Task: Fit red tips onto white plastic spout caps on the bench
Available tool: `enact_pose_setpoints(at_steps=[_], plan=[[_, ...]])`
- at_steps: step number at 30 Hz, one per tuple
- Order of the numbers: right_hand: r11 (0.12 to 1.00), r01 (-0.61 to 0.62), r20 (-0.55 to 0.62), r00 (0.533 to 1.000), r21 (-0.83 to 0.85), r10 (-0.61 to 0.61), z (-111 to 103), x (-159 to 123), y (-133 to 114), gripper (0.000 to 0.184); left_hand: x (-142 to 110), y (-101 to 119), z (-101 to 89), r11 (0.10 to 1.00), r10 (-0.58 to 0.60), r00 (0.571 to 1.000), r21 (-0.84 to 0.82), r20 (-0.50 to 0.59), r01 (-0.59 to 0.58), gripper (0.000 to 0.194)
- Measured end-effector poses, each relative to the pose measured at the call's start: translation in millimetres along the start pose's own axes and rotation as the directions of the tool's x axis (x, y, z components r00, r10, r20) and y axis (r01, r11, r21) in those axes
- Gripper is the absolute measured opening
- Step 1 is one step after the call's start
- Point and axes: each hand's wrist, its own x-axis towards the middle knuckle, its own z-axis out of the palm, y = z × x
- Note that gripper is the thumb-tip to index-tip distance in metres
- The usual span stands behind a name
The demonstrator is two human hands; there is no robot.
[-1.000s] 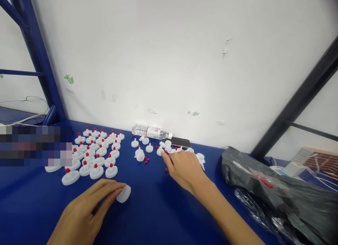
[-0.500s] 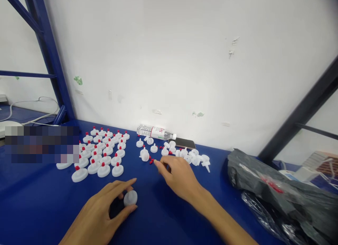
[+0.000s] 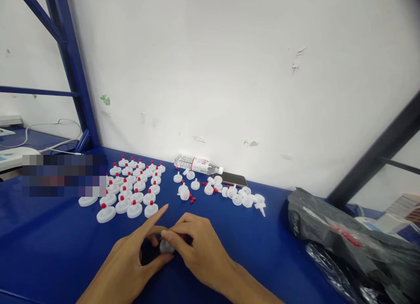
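My left hand (image 3: 133,253) holds a white nozzle cap (image 3: 166,247) between thumb and fingers, low over the blue table, its index finger stretched out. My right hand (image 3: 200,245) is closed in a pinch at the top of that same cap; whatever is between its fingertips is hidden. Beyond the hands lie small red tip caps (image 3: 192,200) and a loose scatter of white nozzle caps (image 3: 237,200) without red tips. To the left stand several rows of white nozzle caps with red tips (image 3: 134,210), upright.
A clear water bottle (image 3: 198,165) lies on its side by the wall, next to a dark phone (image 3: 234,179). On the right sits a grey plastic bag (image 3: 341,234). A pixelated patch covers the table's left end. Blue frame posts (image 3: 77,76) rise at the left.
My right hand has moved from beside the red tip caps back toward me, to the nozzle cap in my left hand. The view has shifted slightly.
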Motion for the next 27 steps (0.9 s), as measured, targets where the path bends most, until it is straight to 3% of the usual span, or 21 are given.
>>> enact_pose_setpoints(at_steps=[4,7,10,15,20,24,27], plan=[[0.997,-0.071,-0.004,0.997,0.035,0.071,-1,1,-2,0.03,0,6,-2.6,1.0,0.011,1.0,-0.029,-0.004,-0.011,0.069],[0.948,-0.217,0.032,0.976,0.231,0.216,-2,3,0,0.014,-5,12,-4.3,0.995,0.028,0.997,-0.097,-0.067,-0.035,0.062],[0.825,-0.346,0.117,0.937,0.447,0.33,-3,6,5,0.034,-7,19,-6.4,0.985,0.073,0.988,-0.146,-0.14,-0.094,0.046],[0.728,-0.415,0.246,0.91,0.546,0.334,-7,10,14,0.052,0,31,-11.1,0.954,0.235,0.968,-0.171,-0.092,-0.248,0.018],[0.718,-0.47,0.404,0.871,0.514,0.281,-24,10,17,0.047,6,35,-13.4,0.963,0.162,0.987,-0.219,-0.007,-0.159,0.017],[0.704,-0.464,0.458,0.862,0.537,0.218,-38,9,18,0.048,0,14,-27.4,0.987,0.038,0.999,-0.155,0.013,-0.036,0.021],[0.708,-0.464,0.439,0.867,0.533,0.237,-39,8,17,0.046,-8,-33,-55.7,0.995,-0.102,0.989,-0.018,-0.103,0.101,0.037]])
